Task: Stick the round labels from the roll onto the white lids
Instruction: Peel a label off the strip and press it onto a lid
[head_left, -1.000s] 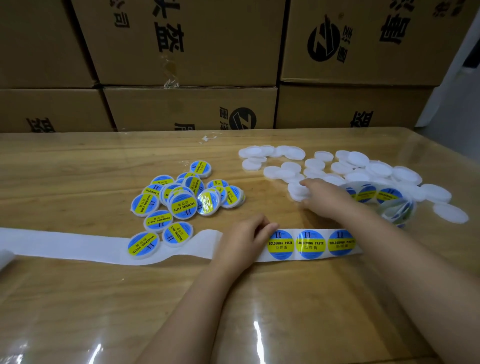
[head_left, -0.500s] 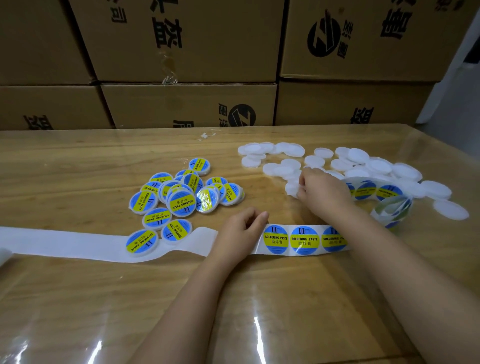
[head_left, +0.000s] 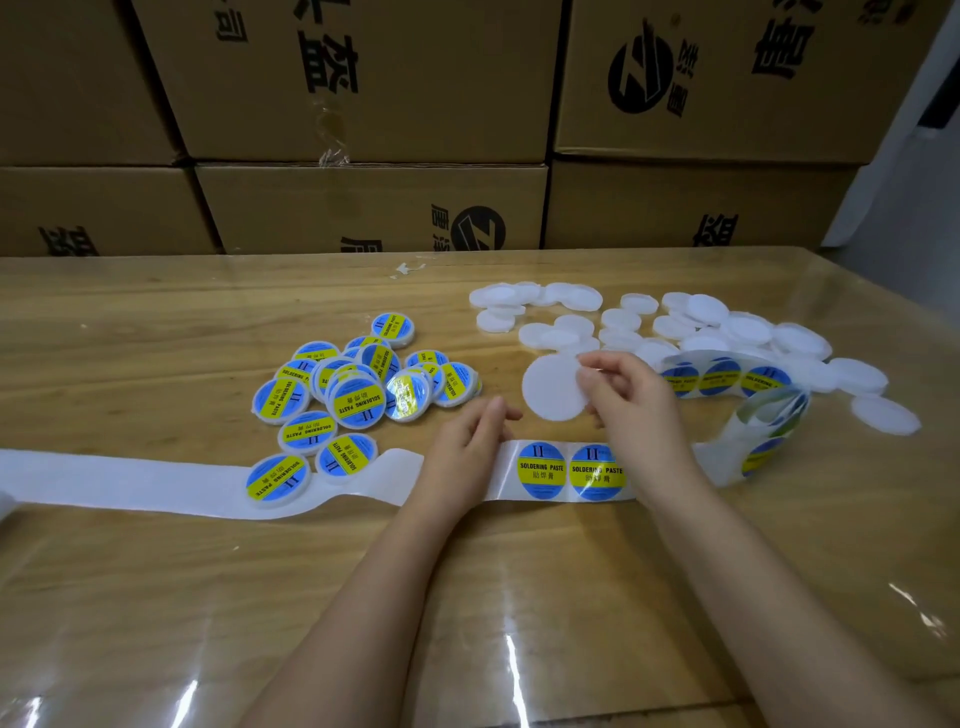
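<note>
Now, far left, a long bare white paper strip lies on the shiny wooden bench. Behind it sits a heap of white lids with blue and yellow stickers. The left hand presses the strip, fingers straight, grip loose. Two round blue and yellow labels sit just right. The right hand pinches a plain round white lid, grip tight. Further right lie bare white lids and the label roll.

Labels read "SOLDERING PASTE"
</note>
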